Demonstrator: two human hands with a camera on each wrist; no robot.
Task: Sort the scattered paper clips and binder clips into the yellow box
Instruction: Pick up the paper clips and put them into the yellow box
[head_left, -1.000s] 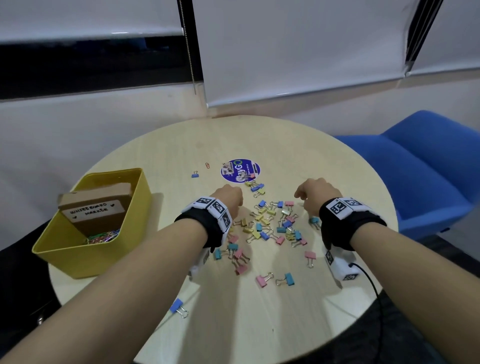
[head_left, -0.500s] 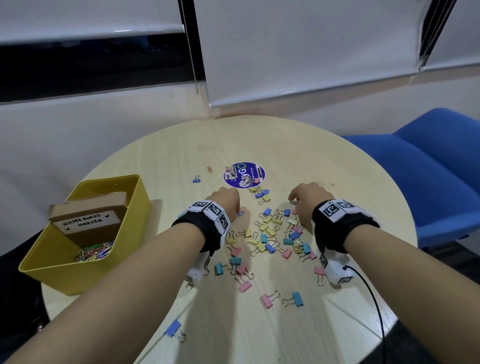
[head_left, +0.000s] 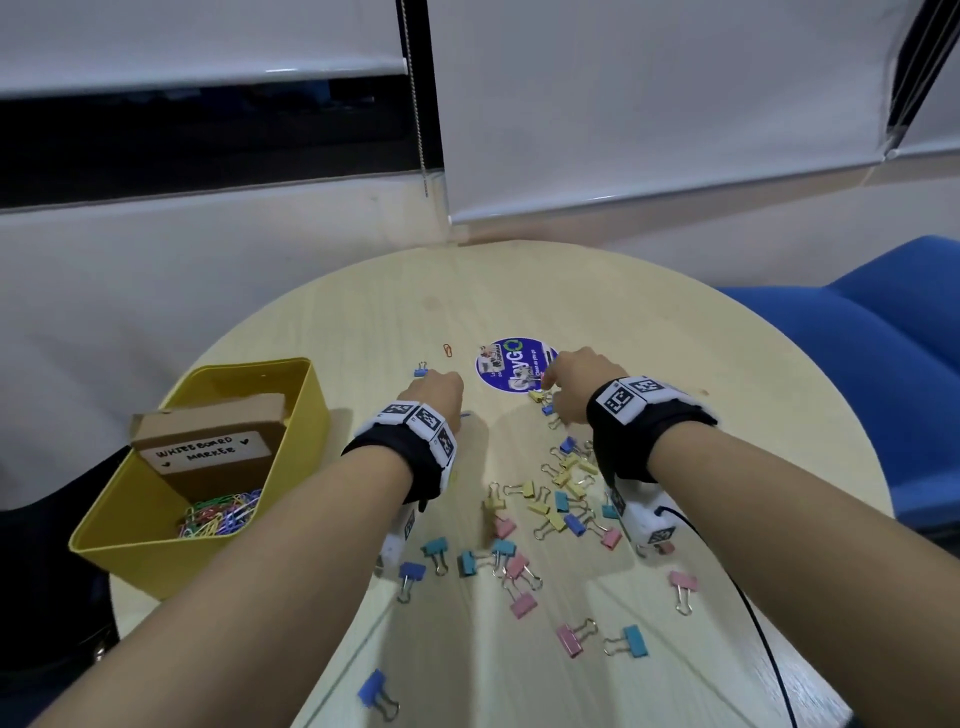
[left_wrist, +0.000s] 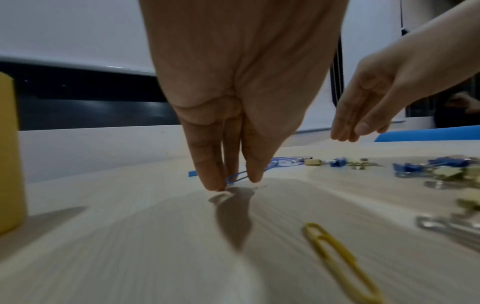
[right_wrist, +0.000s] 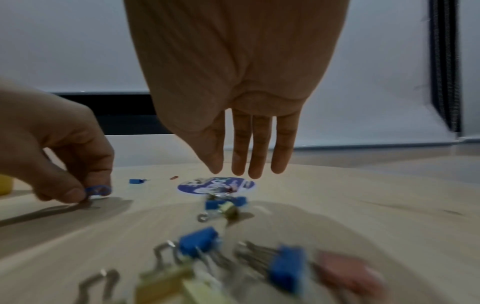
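Note:
My left hand (head_left: 436, 387) is down on the table between the yellow box (head_left: 135, 561) and the round sticker. In the left wrist view its thumb and fingertips (left_wrist: 210, 181) pinch a blue paper clip (left_wrist: 235, 178) against the tabletop. The same blue paper clip (right_wrist: 97, 190) shows in the right wrist view. My right hand (head_left: 566, 374) hovers over the sticker's edge with straight fingers (right_wrist: 255, 164) and holds nothing. Several pastel binder clips (head_left: 561, 499) lie scattered behind it. A yellow paper clip (left_wrist: 337, 257) lies near my left wrist.
The yellow box holds a cardboard box labelled "whiteboard marker" (head_left: 208, 447) and several coloured paper clips (head_left: 218, 514). A red paper clip (head_left: 448, 349) and a blue binder clip (head_left: 421, 370) lie beyond my left hand. The round sticker (head_left: 506, 364) is stuck on the table. A blue chair (head_left: 857, 364) stands right.
Both hands have reached farther across the table, away from the binder clip pile. The left hand now pinches a blue paper clip; the right hand has come to the sticker.

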